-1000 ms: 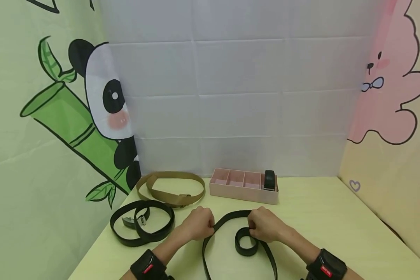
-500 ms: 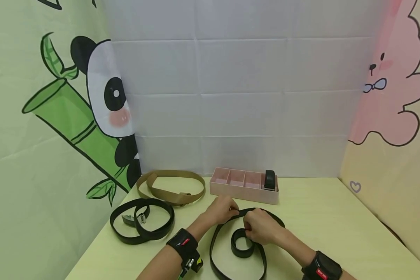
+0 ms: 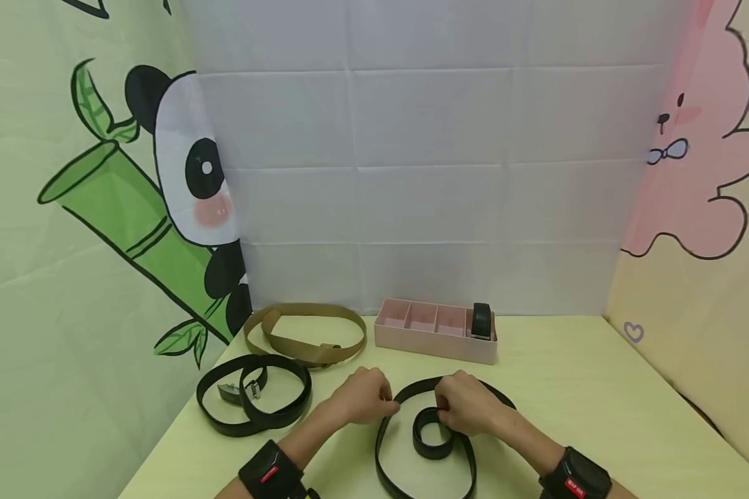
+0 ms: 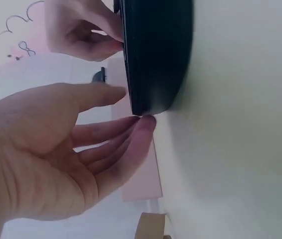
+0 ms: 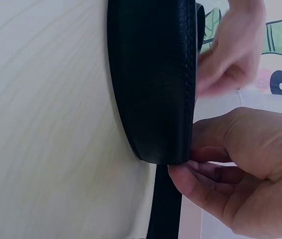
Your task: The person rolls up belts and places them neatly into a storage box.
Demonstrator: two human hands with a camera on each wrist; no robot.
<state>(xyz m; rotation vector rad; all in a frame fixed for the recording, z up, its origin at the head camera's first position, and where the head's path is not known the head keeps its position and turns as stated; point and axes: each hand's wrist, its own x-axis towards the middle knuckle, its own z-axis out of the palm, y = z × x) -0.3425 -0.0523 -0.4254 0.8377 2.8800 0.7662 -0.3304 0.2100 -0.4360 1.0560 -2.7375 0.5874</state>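
Note:
A long black belt (image 3: 381, 457) stands on its edge in a wide loop, one end wound into a small coil (image 3: 433, 451). My right hand (image 3: 471, 405) pinches the strap beside that coil; in the right wrist view its thumb and fingertips grip the bend of the belt (image 5: 151, 89). My left hand (image 3: 363, 396) is at the loop's far left side. In the left wrist view, its fingertips touch the outside of the belt (image 4: 158, 55) at the bend, with the thumb at the upper edge, loosely around the strap.
Behind the hands, a pink divided box (image 3: 433, 341) has a rolled black belt (image 3: 481, 321) in its right compartment. A tan belt (image 3: 324, 355) lies loosely looped at back left, with another black belt (image 3: 274, 419) and its silver buckle in front of it.
My left hand first went right along the strap to the far side of the loop, then came back left. My right hand moved slightly left with the coil and stays on the belt.

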